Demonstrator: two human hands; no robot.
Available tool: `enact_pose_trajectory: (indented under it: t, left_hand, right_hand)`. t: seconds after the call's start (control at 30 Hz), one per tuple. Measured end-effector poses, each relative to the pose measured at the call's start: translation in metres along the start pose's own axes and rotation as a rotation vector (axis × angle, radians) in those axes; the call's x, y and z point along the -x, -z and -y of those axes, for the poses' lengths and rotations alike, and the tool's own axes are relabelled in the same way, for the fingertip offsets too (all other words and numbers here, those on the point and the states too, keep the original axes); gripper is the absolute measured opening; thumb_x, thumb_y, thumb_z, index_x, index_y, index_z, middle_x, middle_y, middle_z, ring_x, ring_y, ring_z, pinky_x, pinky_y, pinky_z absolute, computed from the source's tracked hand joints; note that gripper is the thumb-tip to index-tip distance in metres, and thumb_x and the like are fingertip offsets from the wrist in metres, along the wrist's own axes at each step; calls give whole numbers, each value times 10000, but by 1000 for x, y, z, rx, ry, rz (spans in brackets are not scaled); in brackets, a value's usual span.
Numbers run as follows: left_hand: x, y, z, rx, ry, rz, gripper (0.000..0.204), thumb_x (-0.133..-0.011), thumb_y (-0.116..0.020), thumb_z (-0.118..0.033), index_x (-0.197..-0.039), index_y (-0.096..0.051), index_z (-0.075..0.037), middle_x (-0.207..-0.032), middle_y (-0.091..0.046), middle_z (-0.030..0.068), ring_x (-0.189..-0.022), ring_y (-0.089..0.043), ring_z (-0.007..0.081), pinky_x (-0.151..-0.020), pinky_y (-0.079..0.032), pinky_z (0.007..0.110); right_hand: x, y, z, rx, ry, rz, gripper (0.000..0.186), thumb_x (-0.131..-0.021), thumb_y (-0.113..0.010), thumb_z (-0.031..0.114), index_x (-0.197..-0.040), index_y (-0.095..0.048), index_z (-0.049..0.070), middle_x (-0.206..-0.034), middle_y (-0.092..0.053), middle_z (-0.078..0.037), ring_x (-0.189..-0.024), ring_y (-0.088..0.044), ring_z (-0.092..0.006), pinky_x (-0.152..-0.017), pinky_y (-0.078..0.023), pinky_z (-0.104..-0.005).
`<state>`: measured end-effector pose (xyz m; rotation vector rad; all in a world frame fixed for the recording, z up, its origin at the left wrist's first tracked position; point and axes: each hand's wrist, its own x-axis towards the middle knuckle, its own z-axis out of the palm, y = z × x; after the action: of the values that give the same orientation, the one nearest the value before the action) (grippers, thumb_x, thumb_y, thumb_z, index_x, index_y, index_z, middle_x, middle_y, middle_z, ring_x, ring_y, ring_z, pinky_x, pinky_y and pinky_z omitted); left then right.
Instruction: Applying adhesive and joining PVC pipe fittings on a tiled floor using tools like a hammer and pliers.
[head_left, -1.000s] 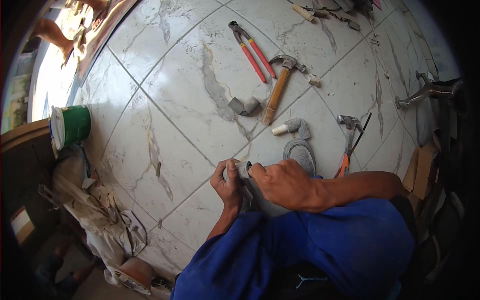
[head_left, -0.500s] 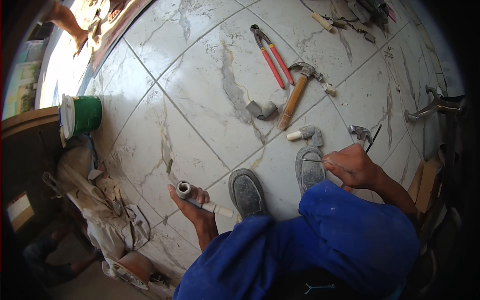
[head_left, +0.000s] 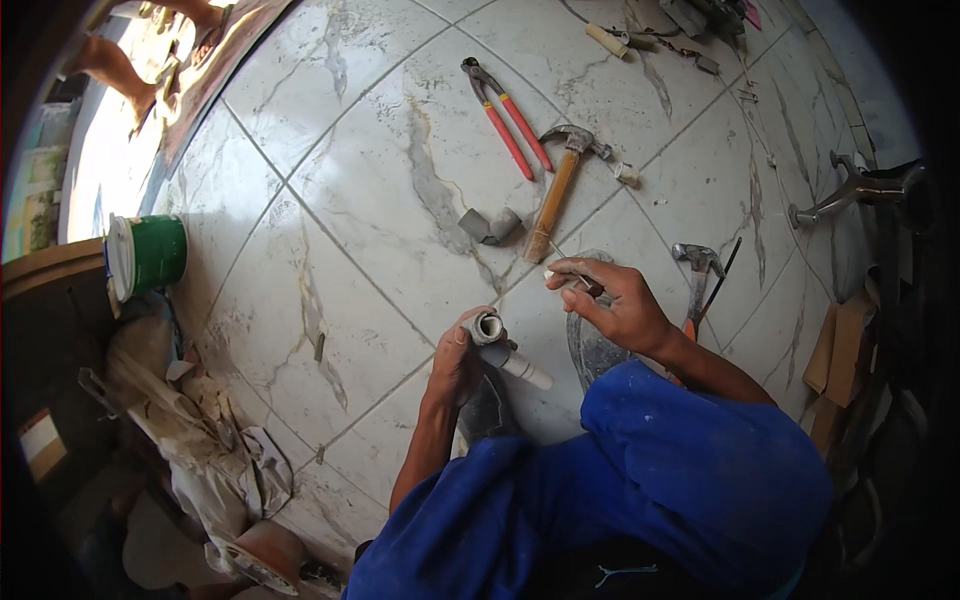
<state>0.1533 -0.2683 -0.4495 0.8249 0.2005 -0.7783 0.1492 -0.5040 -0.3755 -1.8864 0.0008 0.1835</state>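
My left hand (head_left: 458, 358) is wrapped round a grey pipe elbow (head_left: 487, 328), its open socket facing up and a white pipe stub (head_left: 527, 370) sticking out of it toward the right. My right hand (head_left: 625, 305) is closed round a thin tool with a dark reddish handle (head_left: 592, 286), which looks like a screwdriver. It hovers over my right shoe (head_left: 592, 352). By its fingertips shows a small white end (head_left: 549, 274), perhaps the pipe stub of another elbow largely hidden behind the hand.
Farther off on the marble-patterned tiles lie a claw hammer (head_left: 558, 200), red-handled pincers (head_left: 507, 125) and a grey angled fitting (head_left: 490, 227). Another hammer (head_left: 697, 265) lies right of my hand. A green bucket (head_left: 158, 252) and crumpled sacking (head_left: 190, 420) are at left; a metal bracket (head_left: 850, 192) is at right.
My left hand has moved right and away from me with the elbow. My right hand has swung left and farther out with the thin tool, covering the second elbow. The view has shifted slightly.
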Motion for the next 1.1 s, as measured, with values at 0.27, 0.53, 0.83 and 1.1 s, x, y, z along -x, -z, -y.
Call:
enact_pose_trajectory:
  t: [0.27,0.53,0.83,1.1]
  left_hand:
    - [-8,-4,17,318,96,88,580,-763,-699,-475,-1107,-490,-57,-911,-516,53,-745,-501,147,-705,-473,399]
    - [-13,6,7,-355,-6,-20,617,-701,-787,-208,-1207,-509,10,-1139,-566,114,-1082,-525,189,-962,-406,334]
    - [-29,19,5,-630,-125,162,439,-811,-659,-57,-1208,-480,-5,-1304,-497,140,-1232,-443,235,-1061,-299,376]
    - [-34,9,22,-779,-18,312,365,-808,-659,-33,-1115,-462,-19,-1307,-499,146,-1271,-420,234,-1060,-340,360]
  right_hand:
    - [0,-12,-8,109,215,-74,235,-915,-558,167,-1057,-612,-13,-846,-636,-74,-714,-595,-119,-660,-480,-262]
    - [1,-22,-10,-215,-137,-64,254,-956,-505,213,-991,-620,-11,-772,-610,-34,-727,-552,-85,-655,-451,-236]
    - [1,-30,-34,-68,-106,-155,269,-941,-531,240,-932,-602,-18,-730,-643,-91,-704,-613,-140,-655,-476,-293]
    - [9,-16,-31,91,-82,-177,226,-921,-557,194,-913,-597,-28,-746,-648,-108,-705,-631,-164,-644,-475,-305]
